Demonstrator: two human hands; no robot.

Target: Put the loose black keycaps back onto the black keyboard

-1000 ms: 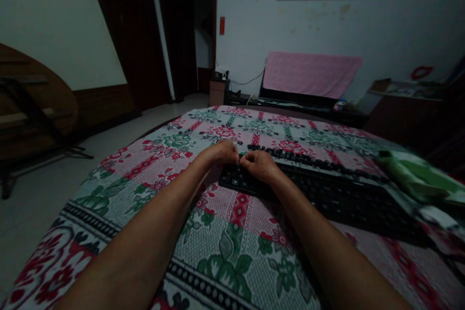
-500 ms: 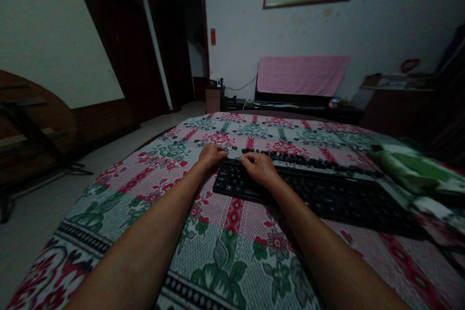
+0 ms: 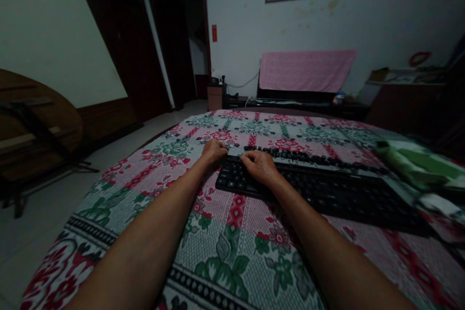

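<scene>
A long black keyboard (image 3: 337,196) lies slantwise on the flowered cloth. My left hand (image 3: 215,151) is closed at its far left corner, the fingers curled inward. My right hand (image 3: 258,163) reaches over the left part of the keyboard, thumb and fingers pinched together near the far edge. A small gap separates the two hands. Whatever either hand holds, if anything, is hidden or too small to name. Behind the keyboard runs a row of small loose black pieces (image 3: 308,156), which look like keycaps.
The flowered cloth (image 3: 145,193) covers a broad surface with a rounded edge. To the right lies a green and white packet (image 3: 421,164). A folded round table (image 3: 39,121) stands at the left. Near the far wall, a pink towel (image 3: 307,71) covers a dark screen.
The view has shifted slightly, moving most of the scene a little to the right. Both hands stay at the keyboard's far left corner with almost the same grip.
</scene>
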